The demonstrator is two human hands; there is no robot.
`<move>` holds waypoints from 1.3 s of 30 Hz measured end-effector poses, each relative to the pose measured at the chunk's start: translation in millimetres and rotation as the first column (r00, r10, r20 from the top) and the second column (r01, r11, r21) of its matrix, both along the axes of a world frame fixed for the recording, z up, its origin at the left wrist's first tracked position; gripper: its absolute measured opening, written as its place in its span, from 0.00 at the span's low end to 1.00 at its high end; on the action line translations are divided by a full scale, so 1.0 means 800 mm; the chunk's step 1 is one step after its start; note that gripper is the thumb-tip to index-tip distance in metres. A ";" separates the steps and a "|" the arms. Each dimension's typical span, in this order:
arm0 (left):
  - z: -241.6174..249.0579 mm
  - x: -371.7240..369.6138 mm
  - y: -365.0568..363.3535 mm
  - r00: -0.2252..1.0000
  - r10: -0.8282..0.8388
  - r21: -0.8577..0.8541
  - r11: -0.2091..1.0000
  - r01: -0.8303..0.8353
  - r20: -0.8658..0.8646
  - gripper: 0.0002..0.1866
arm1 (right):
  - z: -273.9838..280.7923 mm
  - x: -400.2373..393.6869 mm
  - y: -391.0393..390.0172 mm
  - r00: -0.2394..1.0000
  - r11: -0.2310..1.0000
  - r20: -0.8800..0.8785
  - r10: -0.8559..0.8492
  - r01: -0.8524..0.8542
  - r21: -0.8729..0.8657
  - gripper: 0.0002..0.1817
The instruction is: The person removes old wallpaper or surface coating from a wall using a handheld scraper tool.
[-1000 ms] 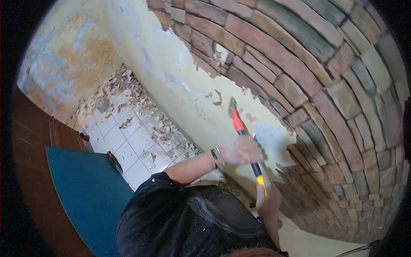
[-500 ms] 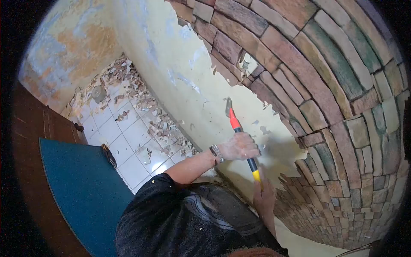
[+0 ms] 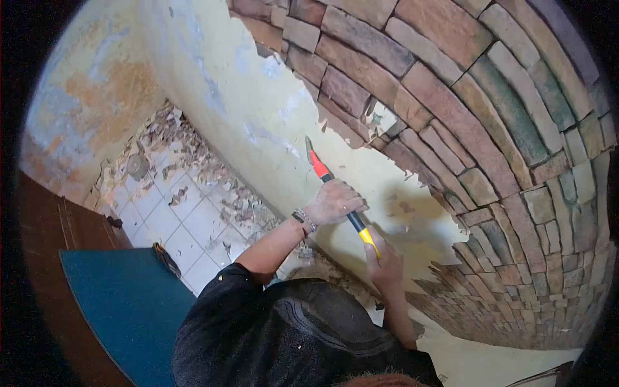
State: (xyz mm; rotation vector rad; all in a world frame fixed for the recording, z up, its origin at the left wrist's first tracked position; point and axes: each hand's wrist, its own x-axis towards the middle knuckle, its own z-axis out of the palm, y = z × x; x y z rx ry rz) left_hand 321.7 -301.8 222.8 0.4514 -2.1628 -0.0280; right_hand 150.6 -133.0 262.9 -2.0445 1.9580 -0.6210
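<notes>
A long-handled scraper (image 3: 355,221), with a red neck, black shaft and yellow end, slants across the wall. Its narrow metal blade lies against or just off the cream plaster (image 3: 284,187); contact cannot be made out. My left hand (image 3: 333,201), with a watch or bracelet at the wrist, wraps round the shaft below the red part. Lower down, my right hand (image 3: 387,263) is closed on the yellow end. Stone-pattern wall covering (image 3: 451,97) borders the plaster with a torn, jagged edge.
Peeled scraps (image 3: 174,135) litter the white tiled floor (image 3: 161,216) along the wall's foot. A small round object (image 3: 137,166) stands in the far corner. To the left are a blue-green panel (image 3: 122,303) and a brown wooden surface (image 3: 48,226).
Both hands have moved left and slightly up in view with the scraper. Its blade now sits farther left on the plaster. The camera view has also shifted a little.
</notes>
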 end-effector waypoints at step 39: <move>0.132 -0.038 0.006 0.997 -0.023 -0.345 0.937 0.047 0.072 0.08 | 0.098 -0.018 0.016 0.997 0.983 0.015 -0.078 0.079 -0.166 0.20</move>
